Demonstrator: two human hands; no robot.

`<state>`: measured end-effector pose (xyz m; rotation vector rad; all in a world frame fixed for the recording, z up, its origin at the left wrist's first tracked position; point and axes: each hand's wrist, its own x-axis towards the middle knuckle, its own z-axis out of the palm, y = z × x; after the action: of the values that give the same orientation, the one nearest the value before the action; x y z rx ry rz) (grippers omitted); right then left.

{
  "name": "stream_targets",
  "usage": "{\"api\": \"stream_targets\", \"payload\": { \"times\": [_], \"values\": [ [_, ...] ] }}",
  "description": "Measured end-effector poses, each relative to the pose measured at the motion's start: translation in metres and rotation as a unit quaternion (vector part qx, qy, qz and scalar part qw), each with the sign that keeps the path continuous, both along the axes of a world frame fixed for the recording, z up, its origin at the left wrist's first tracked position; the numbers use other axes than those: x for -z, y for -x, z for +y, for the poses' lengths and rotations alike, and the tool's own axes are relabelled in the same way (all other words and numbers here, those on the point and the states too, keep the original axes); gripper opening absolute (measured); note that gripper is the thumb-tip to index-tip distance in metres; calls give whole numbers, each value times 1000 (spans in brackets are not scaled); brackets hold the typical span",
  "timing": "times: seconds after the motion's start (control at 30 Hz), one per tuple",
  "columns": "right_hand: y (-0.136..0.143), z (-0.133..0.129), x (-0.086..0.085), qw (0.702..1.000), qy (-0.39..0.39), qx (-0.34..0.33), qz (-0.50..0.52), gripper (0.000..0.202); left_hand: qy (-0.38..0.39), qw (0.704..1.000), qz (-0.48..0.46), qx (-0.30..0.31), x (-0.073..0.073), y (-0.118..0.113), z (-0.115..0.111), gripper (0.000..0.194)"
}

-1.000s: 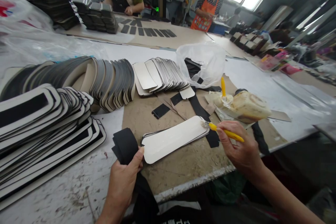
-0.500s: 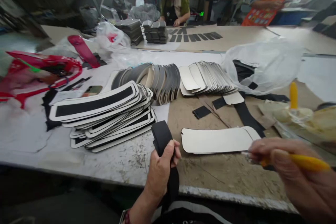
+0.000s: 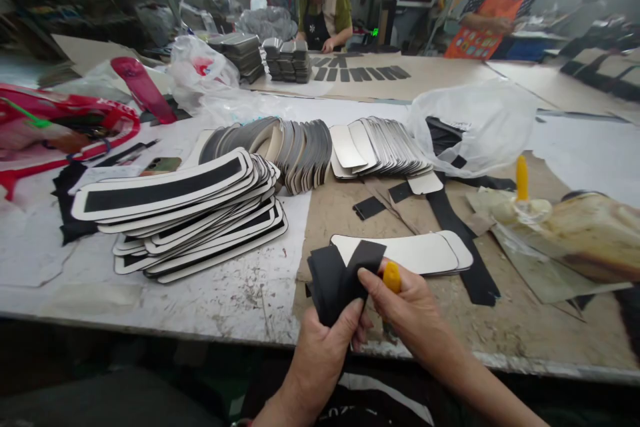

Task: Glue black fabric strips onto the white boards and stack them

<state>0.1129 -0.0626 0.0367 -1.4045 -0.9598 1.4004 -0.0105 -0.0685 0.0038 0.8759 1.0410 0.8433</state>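
Observation:
My left hand [image 3: 325,347] is closed round a bundle of black strips [image 3: 326,273] above the table's front edge. My right hand [image 3: 400,297] pinches one black strip [image 3: 367,260] at the top of that bundle, fanning it off to the right. A yellow-handled tool [image 3: 391,276] is tucked in the same right hand; its working end is hidden. Just behind both hands lie a few curved white panels [image 3: 420,250], stacked flat on brown board. To the left is a pile of white-bordered panels with black centres [image 3: 170,190].
Behind stand rows of grey curved pieces [image 3: 305,153] and white panels [image 3: 380,147]. A clear plastic bag [image 3: 480,127] and a glue-stained container with a yellow handle [image 3: 523,177] are at right. Two people work beyond, one in an orange apron [image 3: 480,27].
My right hand has moved left from beside the white panels to the black strips and taken hold of one. The yellow-handled tool came along. The view has shifted slightly right.

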Motion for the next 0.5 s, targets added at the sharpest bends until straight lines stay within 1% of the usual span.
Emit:
{"api": "stream_targets", "payload": {
  "times": [0.07,0.13,0.23,0.3,0.4,0.47,0.5],
  "values": [
    [-7,-4,0,997,5,59,-43,40,8,1000,0,21,4,-3,-5,35],
    [-15,-4,-1,994,-2,101,-39,36,27,999,5,39,10,-4,-10,37],
    [-32,0,-5,990,-37,133,-1,30,47,997,23,54,19,-1,-18,40],
    [-48,1,-10,989,-51,139,-9,28,50,997,38,46,24,6,-20,40],
    [-75,1,-15,991,-41,113,-60,29,52,996,76,-3,26,21,-13,36],
    [-90,1,-14,988,-11,60,-140,30,44,993,103,-45,24,31,0,33],
    [-95,1,-12,980,-2,23,-197,31,35,991,111,-64,22,34,8,32]
  ]
}}
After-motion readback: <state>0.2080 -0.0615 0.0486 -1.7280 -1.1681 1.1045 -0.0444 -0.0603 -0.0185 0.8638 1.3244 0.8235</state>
